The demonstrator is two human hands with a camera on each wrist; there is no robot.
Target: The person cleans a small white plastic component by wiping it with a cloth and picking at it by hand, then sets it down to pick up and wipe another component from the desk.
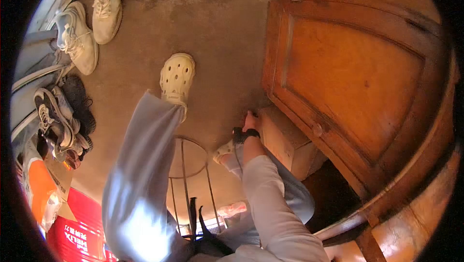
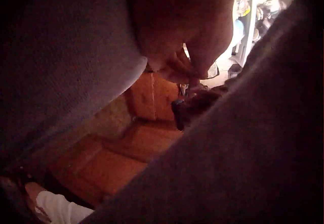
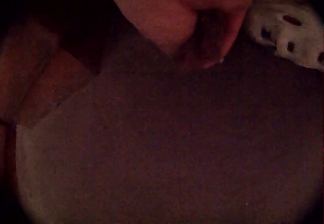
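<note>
My right hand (image 1: 252, 121), with a black strap at its wrist, reaches low beside a cardboard box (image 1: 278, 139) and the open wooden cabinet door (image 1: 355, 83). In the right wrist view, the fingers (image 3: 223, 37) are curled in, and no held thing shows. A pale clog (image 3: 296, 34) with holes appears beyond them. My left hand (image 2: 185, 32) is outside the head view. The left wrist view has it dark between folds of grey cloth, thumb and fingers bent close together; I cannot tell whether they hold something.
Another pale clog (image 1: 177, 76) is on my outstretched foot. A round metal frame (image 1: 186, 177) stands between my legs. Sneakers (image 1: 77, 40) and darker shoes (image 1: 55, 122) line the left side, above a red box (image 1: 77, 235). Brown floor (image 1: 217, 44) stretches ahead.
</note>
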